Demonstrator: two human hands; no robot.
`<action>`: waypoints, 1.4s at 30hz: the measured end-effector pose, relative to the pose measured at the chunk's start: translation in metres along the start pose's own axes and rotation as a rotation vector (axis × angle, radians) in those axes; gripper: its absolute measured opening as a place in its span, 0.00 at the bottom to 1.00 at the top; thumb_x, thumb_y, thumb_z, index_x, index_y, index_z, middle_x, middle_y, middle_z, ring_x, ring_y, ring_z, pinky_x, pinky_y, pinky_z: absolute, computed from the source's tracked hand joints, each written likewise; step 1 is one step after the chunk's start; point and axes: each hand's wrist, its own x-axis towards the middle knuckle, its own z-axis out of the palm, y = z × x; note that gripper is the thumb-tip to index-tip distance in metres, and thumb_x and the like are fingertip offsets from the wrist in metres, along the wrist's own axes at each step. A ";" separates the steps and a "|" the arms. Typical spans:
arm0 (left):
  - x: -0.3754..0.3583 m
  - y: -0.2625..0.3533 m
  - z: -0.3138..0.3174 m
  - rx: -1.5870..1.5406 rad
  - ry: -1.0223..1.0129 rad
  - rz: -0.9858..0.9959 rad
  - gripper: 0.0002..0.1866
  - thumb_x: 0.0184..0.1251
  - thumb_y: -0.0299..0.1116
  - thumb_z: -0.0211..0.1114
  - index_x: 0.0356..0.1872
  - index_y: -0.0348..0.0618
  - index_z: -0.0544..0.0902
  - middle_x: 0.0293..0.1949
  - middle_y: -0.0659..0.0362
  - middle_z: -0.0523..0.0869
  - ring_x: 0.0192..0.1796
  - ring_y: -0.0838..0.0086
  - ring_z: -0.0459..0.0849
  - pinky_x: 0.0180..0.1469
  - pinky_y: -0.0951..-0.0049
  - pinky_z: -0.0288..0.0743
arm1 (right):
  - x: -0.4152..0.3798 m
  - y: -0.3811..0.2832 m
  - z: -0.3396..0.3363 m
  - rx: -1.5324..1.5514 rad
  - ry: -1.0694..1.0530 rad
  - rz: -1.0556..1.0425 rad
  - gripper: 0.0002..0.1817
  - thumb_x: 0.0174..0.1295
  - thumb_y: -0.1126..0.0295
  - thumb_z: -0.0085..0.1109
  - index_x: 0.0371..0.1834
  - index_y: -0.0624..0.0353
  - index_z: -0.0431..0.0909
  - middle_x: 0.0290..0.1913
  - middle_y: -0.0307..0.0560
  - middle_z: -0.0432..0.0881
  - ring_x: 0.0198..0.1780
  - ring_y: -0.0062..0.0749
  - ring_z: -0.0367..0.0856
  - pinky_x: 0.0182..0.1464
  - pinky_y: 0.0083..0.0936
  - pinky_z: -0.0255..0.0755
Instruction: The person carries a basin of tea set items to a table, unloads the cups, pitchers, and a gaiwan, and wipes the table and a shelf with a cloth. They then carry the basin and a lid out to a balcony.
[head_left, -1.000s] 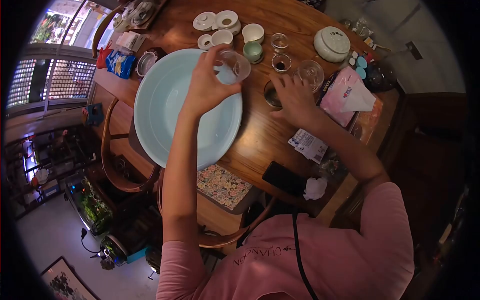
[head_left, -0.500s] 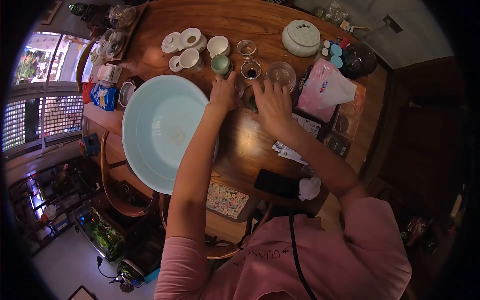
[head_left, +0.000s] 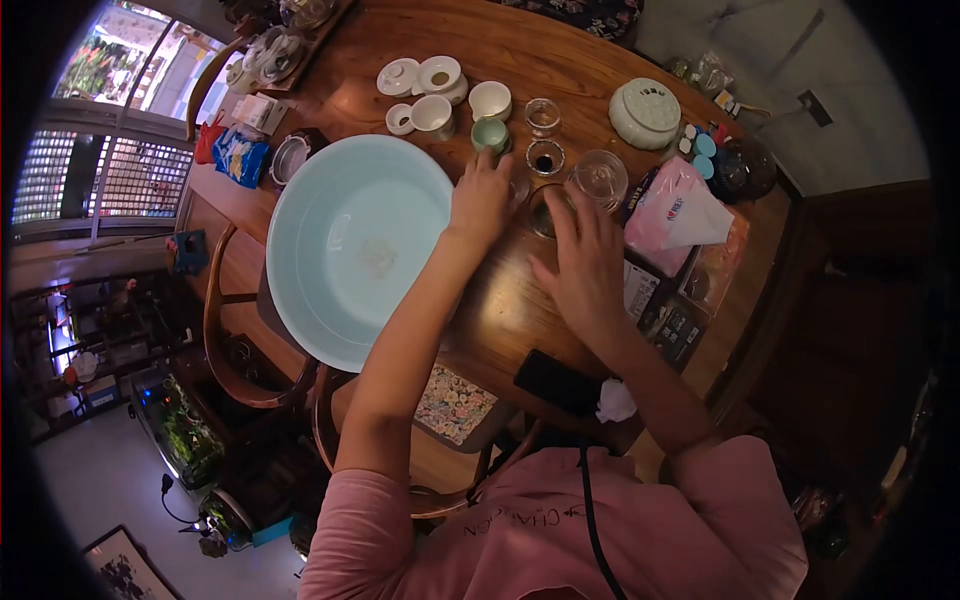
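Observation:
My left hand (head_left: pixel 482 200) is closed, palm down, on a small clear glass cup (head_left: pixel 519 184), part of which shows past the thumb side. Just beyond its fingertips stands a pale green cup (head_left: pixel 490 134). My right hand (head_left: pixel 585 245) is open, thumb apart, with its fingers over the right side of a glass bowl with a dark inside (head_left: pixel 543 212). Farther up are a glass cup holding dark liquid (head_left: pixel 545 157), another clear glass cup (head_left: pixel 542 117) and a wider clear glass bowl (head_left: pixel 600 180).
A large pale blue basin (head_left: pixel 330 290) stands left of my arms. White cups (head_left: pixel 433 115) and a lidded pot (head_left: pixel 645 112) sit farther back. At right lie a pink tissue pack (head_left: pixel 675 215) and boxes; a black phone-like slab (head_left: pixel 558 380) lies near the front edge.
The view has shifted, so the tabletop things appear farther right. My right hand has drawn back a little from the dark glass bowl, uncovering more of it. My left hand stays by the green cup.

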 end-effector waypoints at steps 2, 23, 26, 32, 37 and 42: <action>-0.024 0.011 -0.042 -0.041 0.154 0.011 0.22 0.52 0.30 0.66 0.50 0.45 0.73 0.52 0.49 0.73 0.54 0.55 0.74 0.50 0.61 0.74 | -0.025 -0.015 0.009 0.127 -0.029 -0.047 0.39 0.46 0.66 0.70 0.62 0.59 0.61 0.60 0.53 0.66 0.58 0.47 0.68 0.58 0.40 0.63; -0.380 -0.012 -0.125 -0.029 0.515 -0.567 0.10 0.58 0.31 0.64 0.40 0.38 0.80 0.49 0.46 0.78 0.52 0.52 0.75 0.54 0.59 0.69 | -0.101 -0.130 0.094 1.131 -0.463 0.760 0.18 0.46 0.71 0.54 0.37 0.78 0.77 0.29 0.57 0.81 0.26 0.42 0.82 0.22 0.31 0.77; -0.430 0.011 -0.153 -0.151 0.517 -0.556 0.10 0.60 0.31 0.63 0.39 0.38 0.81 0.47 0.47 0.81 0.50 0.54 0.78 0.53 0.62 0.70 | -0.152 -0.145 0.068 1.060 -0.542 0.596 0.20 0.47 0.72 0.52 0.43 0.76 0.74 0.32 0.59 0.81 0.27 0.40 0.82 0.25 0.29 0.77; -0.555 0.047 -0.176 -0.727 0.279 -0.596 0.14 0.60 0.32 0.64 0.47 0.41 0.81 0.46 0.50 0.83 0.49 0.61 0.80 0.52 0.68 0.71 | -0.286 -0.188 0.030 1.091 -0.537 0.402 0.20 0.46 0.71 0.54 0.41 0.74 0.78 0.34 0.56 0.82 0.34 0.37 0.81 0.34 0.29 0.73; -0.673 0.083 -0.193 -0.574 0.317 -0.626 0.15 0.61 0.34 0.63 0.49 0.43 0.80 0.51 0.51 0.81 0.53 0.64 0.79 0.50 0.70 0.72 | -0.388 -0.235 -0.006 1.110 -0.929 0.525 0.23 0.48 0.72 0.54 0.48 0.72 0.74 0.36 0.54 0.81 0.31 0.36 0.81 0.27 0.26 0.77; -0.785 0.100 -0.184 -1.009 0.345 -0.913 0.14 0.63 0.35 0.62 0.48 0.41 0.81 0.49 0.49 0.82 0.52 0.64 0.80 0.51 0.70 0.72 | -0.449 -0.257 -0.004 1.056 -1.208 0.468 0.22 0.49 0.71 0.53 0.48 0.72 0.73 0.35 0.53 0.80 0.29 0.35 0.81 0.25 0.25 0.77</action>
